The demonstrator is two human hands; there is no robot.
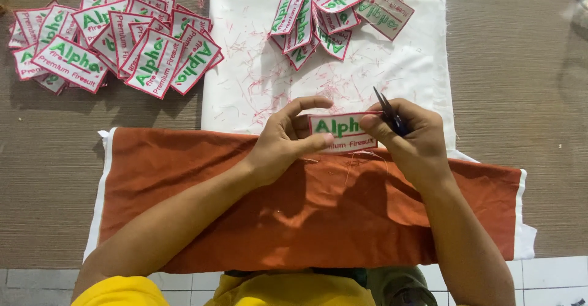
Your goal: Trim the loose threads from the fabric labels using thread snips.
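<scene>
Gripping an embroidered patch [342, 132], left hand [283, 140] fingers pinch; right hand [409, 136] clasps snips [390, 115] too.

Two patch piles [116, 42], one held patch [342, 132], two cloths [318, 202], one snips [389, 113]

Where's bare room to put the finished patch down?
Bare tabletop right of the white cloth; bare orange cloth left of the left hand. Crowded: the patch heaps at far left and top centre.
</scene>
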